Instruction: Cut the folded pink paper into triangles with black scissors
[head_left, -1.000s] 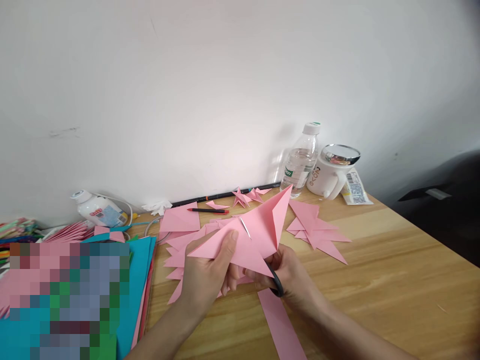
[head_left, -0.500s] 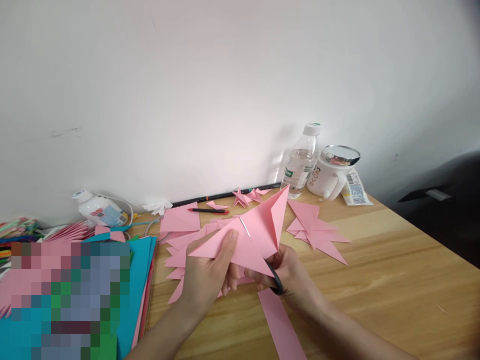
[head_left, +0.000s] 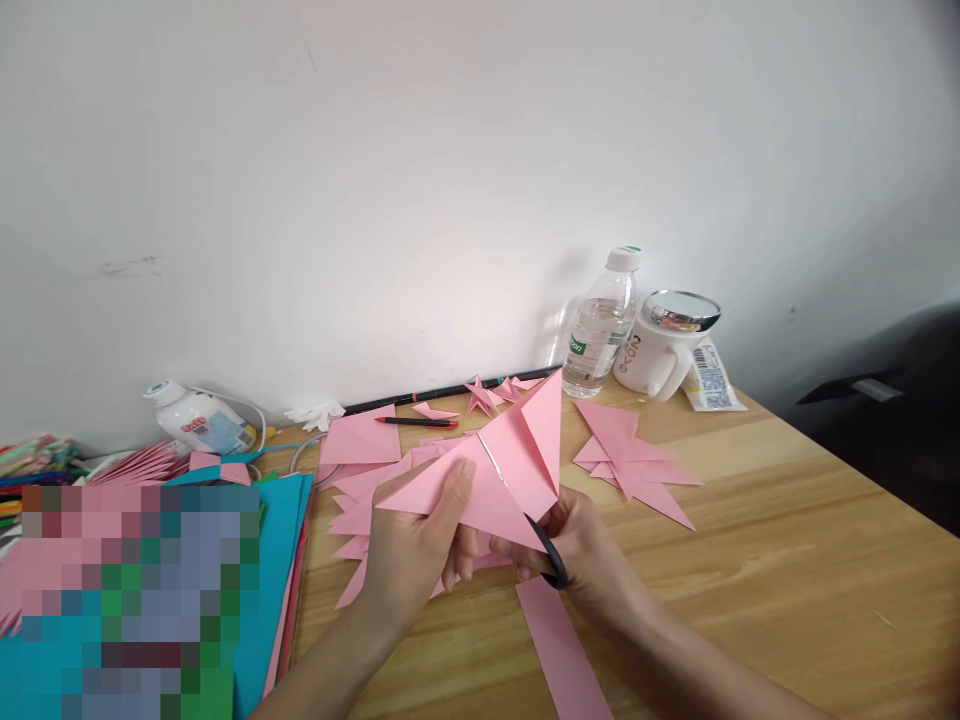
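Note:
My left hand [head_left: 420,550] holds a folded pink paper sheet [head_left: 457,492] up above the wooden table [head_left: 787,560], thumb on its near face. My right hand [head_left: 581,550] grips black-handled scissors [head_left: 553,562] under the sheet's right side. A thin metal blade shows through a slit in the paper [head_left: 491,458]. The part of the sheet right of the slit tilts upward to a point [head_left: 544,420].
Pink paper offcuts [head_left: 630,455] lie right of my hands, a pink strip [head_left: 559,650] near the front. A red pen [head_left: 416,422], water bottle [head_left: 602,322], white mug [head_left: 664,350] and glue bottle [head_left: 196,420] stand by the wall. Coloured paper stacks [head_left: 277,560] fill the left.
The scissors blade has advanced a little along the slit. The paper's right flap has swung leftward and stands steeper than before.

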